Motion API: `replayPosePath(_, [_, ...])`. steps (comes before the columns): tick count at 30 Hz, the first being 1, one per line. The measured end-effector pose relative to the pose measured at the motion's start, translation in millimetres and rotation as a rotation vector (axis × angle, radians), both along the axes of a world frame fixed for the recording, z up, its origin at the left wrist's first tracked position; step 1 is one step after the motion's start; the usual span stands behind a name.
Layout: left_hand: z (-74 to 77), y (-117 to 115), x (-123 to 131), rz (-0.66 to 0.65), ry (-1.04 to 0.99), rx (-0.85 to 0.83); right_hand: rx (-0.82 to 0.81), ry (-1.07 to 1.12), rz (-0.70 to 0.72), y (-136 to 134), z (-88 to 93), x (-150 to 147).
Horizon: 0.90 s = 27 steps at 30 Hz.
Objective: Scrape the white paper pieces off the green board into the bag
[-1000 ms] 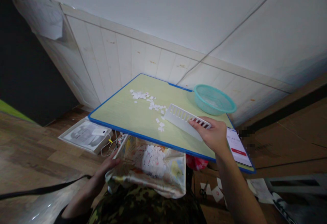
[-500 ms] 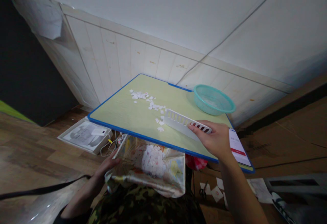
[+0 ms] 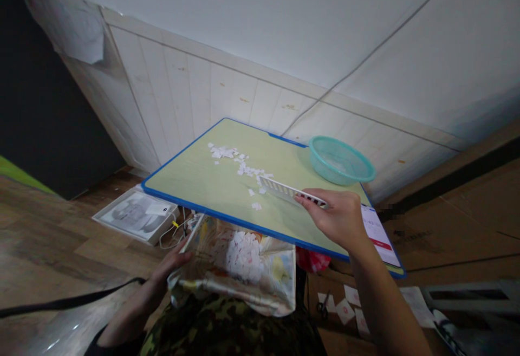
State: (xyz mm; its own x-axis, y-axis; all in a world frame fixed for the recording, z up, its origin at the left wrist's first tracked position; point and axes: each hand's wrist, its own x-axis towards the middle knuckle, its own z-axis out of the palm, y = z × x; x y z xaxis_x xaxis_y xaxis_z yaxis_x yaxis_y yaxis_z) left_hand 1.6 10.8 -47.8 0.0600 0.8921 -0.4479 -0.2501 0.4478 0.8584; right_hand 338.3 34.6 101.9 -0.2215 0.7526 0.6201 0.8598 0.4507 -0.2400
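My right hand (image 3: 339, 216) is closed on one end of a white slotted plastic piece (image 3: 280, 187), held tilted over the yellow-green tabletop (image 3: 195, 177). Its far end is right beside small white paper scraps (image 3: 246, 169), which lie scattered in a band across the table. Below the table's front edge, my left hand (image 3: 176, 263) grips the left side of a container lined with patterned cloth (image 3: 280, 274). A heap of white paper scraps (image 3: 244, 256) lies inside it. Part of my left hand's fingers is hidden behind the container.
A turquoise plastic basin (image 3: 341, 161) stands at the table's back right corner. A phone (image 3: 379, 237) lies along the right edge. On the floor at left is an open white box (image 3: 136, 212) near cables. Scissors (image 3: 323, 306) and paper pieces (image 3: 345, 311) lie low right.
My right hand has shifted slightly left and turned the slotted piece, so it shows thinner, more edge-on. My left hand and the container stay nearly in place.
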Motion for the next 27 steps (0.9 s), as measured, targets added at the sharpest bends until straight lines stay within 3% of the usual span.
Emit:
replayPosePath(8, [9.3, -3, -4, -0.063, 0.000, -0.016, 0.022, -0.068, 0.014, 1, -0.2, 1])
replayPosePath(16, [-9.0, 1, -6, -0.057, 0.004, 0.011, 0.111, -0.014, -0.023, 1, -6.6, -1])
replayPosePath(21, [-2.2, 2, 0, -0.044, -0.028, 0.023, 0.070, 0.051, 0.011, -5, -7.5, -1])
replayPosePath(27, [1.7, 1, 6, -0.024, -0.072, 0.027, 0.021, 0.094, -0.042, -3, -8.4, 2])
